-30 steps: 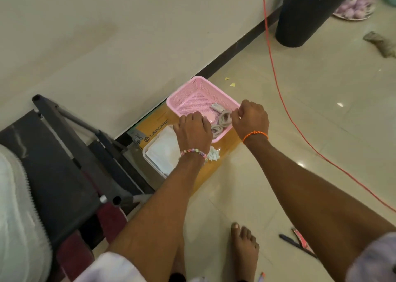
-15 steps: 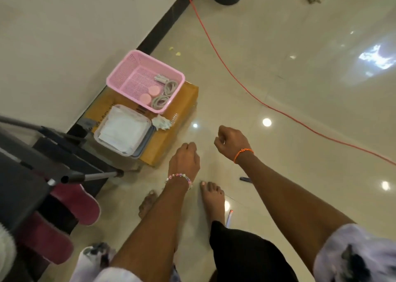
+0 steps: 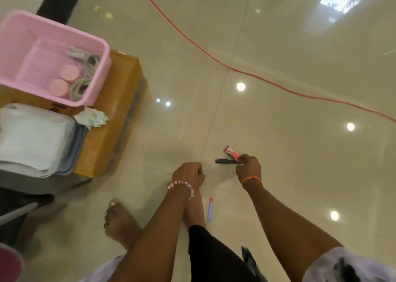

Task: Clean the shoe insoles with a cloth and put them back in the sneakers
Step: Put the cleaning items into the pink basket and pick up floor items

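Seen from the head camera, both hands are lowered toward the tiled floor (image 3: 278, 142). The right hand (image 3: 249, 168) is curled, and its grip is closed on a dark pen (image 3: 226, 161) and a red-and-white wrapper (image 3: 231, 152); both stick out to the left of the fingers, just above or on the floor, and which cannot be told. An orange thread is worn on that wrist. The left hand (image 3: 188, 174) is curled into a loose fist with nothing seen in its grip; a beaded bracelet (image 3: 182, 186) is worn on its wrist. A small purple stick with an orange tip (image 3: 210, 210) lies on the floor between the two forearms, beside a bare foot (image 3: 120, 226).

At the left, a pink basket (image 3: 53, 31) is set on a brown carton (image 3: 120, 118). Two pink discs (image 3: 64, 79) and coils of grey cord (image 3: 85, 76) are held in the basket. Just below it, a crumpled white cloth (image 3: 92, 117) lies on the carton, touching a tray (image 3: 72, 153) that carries a folded white sheet (image 3: 30, 138). A red cable (image 3: 235, 67) is stretched across the floor, well apart from the hands.

No insoles or sneakers can be made out; only the cloth is seen, on the carton, untouched by either hand.
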